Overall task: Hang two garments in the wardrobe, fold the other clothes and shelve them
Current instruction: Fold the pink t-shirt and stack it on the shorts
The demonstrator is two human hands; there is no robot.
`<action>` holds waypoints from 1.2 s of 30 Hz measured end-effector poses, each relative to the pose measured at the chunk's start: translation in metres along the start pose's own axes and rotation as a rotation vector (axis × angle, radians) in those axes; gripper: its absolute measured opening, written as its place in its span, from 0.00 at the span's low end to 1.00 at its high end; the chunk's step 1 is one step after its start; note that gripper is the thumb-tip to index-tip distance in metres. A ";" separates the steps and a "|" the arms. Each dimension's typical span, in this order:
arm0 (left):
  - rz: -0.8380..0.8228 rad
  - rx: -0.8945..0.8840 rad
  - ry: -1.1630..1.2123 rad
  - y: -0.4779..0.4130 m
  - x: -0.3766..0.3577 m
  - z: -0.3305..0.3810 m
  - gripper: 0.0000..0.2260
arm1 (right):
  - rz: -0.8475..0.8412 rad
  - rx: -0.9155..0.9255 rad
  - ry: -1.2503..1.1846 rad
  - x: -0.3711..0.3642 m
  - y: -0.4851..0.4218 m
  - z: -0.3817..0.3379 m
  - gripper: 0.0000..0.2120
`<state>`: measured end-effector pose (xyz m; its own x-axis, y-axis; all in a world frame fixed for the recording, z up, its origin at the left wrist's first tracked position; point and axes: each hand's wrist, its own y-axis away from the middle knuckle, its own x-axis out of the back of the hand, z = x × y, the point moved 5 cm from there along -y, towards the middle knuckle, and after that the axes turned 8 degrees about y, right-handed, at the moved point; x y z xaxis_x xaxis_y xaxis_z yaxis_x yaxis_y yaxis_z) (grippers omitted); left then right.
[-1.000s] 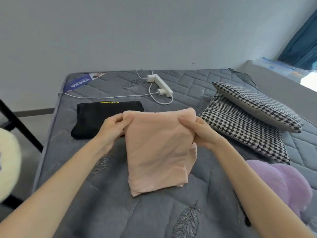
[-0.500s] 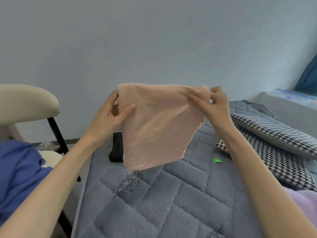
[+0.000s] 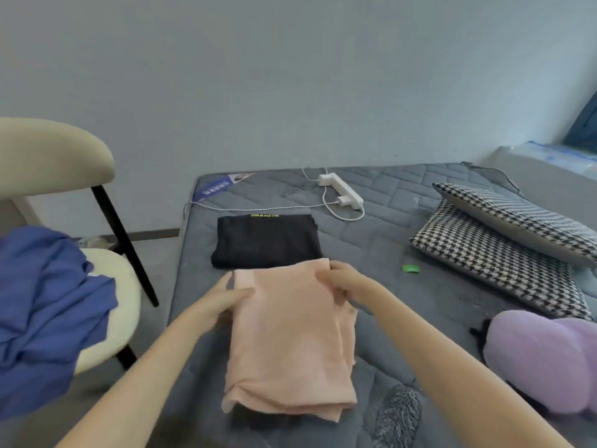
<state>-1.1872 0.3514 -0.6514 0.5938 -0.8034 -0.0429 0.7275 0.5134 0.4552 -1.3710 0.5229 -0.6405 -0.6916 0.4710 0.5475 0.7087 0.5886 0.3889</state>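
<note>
— Anything here you can actually read?

— One line. The folded black garment has yellow-green print along its far edge that reads "BLACK FUN". A small mark of the same colour sits just before it, too small to make out.

— What about that tag at the corner of the bed?

— The blue label on the far left corner of the mattress carries rows of white characters, but they are too blurred to read.
</note>
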 end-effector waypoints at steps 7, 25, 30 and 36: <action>0.120 0.093 -0.304 -0.022 0.007 -0.083 0.33 | 0.158 -0.208 0.302 -0.037 -0.009 0.062 0.24; 0.493 -0.396 -0.305 -0.007 0.005 -0.051 0.16 | 0.326 0.227 -0.070 -0.070 0.006 0.045 0.22; 0.391 -0.167 -0.348 -0.024 0.020 -0.058 0.22 | 0.287 -0.023 0.169 -0.077 -0.021 0.047 0.24; 0.374 -0.028 -0.323 -0.019 0.033 -0.099 0.15 | 0.524 0.019 0.512 -0.076 0.005 0.067 0.15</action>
<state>-1.1476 0.3449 -0.7496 0.6821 -0.6129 0.3989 0.4968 0.7887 0.3622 -1.3243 0.5345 -0.7301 -0.1074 0.3303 0.9377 0.9229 0.3839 -0.0296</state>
